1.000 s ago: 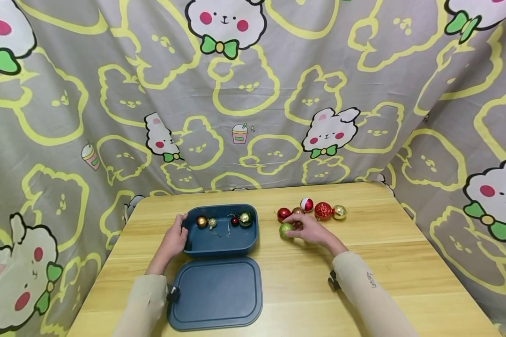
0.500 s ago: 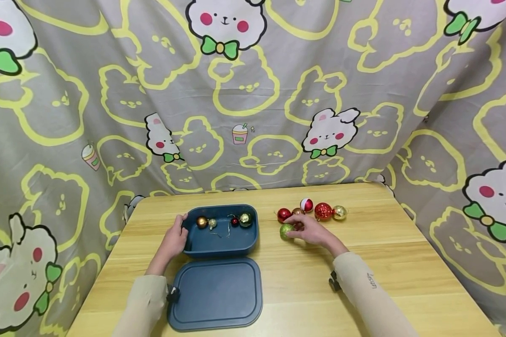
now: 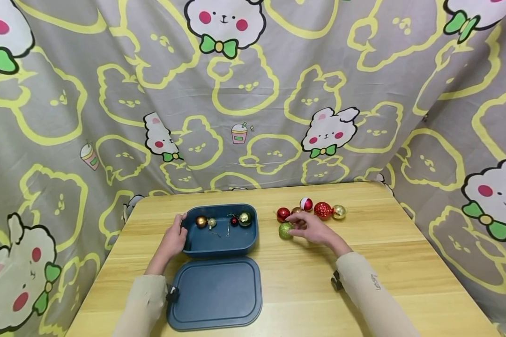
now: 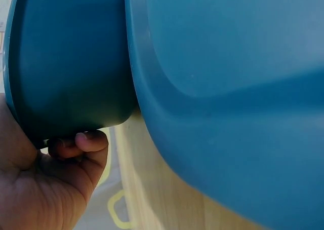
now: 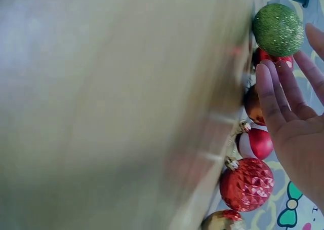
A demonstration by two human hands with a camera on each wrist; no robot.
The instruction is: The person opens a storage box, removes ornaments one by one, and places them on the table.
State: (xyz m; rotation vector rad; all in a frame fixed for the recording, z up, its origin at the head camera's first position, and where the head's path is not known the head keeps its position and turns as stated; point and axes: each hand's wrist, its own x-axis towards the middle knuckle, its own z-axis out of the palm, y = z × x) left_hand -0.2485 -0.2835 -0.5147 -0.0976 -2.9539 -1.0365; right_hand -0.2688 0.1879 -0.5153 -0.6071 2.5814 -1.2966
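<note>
My left hand (image 3: 174, 237) grips the left end of a dark blue rectangular box (image 3: 219, 253), and the left wrist view shows the fingers (image 4: 91, 141) curled against its wall. Inside the box lie a few small baubles, among them a copper one (image 3: 201, 221) and a gold one (image 3: 245, 219). My right hand (image 3: 313, 228) is beside a green glitter bauble (image 3: 285, 230) on the table. In the right wrist view its fingers (image 5: 268, 96) are fairly straight, with the thumb apart and the green bauble just beyond the fingertips.
Behind my right hand sit more baubles: a plain red one (image 3: 283, 214), a red-and-white one (image 3: 306, 204), a textured red one (image 3: 322, 210) and a gold one (image 3: 339, 212). A blue lid (image 3: 215, 295) lies flat in front of the box. A patterned curtain (image 3: 261, 93) hangs behind the table.
My right fingers have loosened from the green bauble and drawn slightly to the right. The left hand and the box stay in place.
</note>
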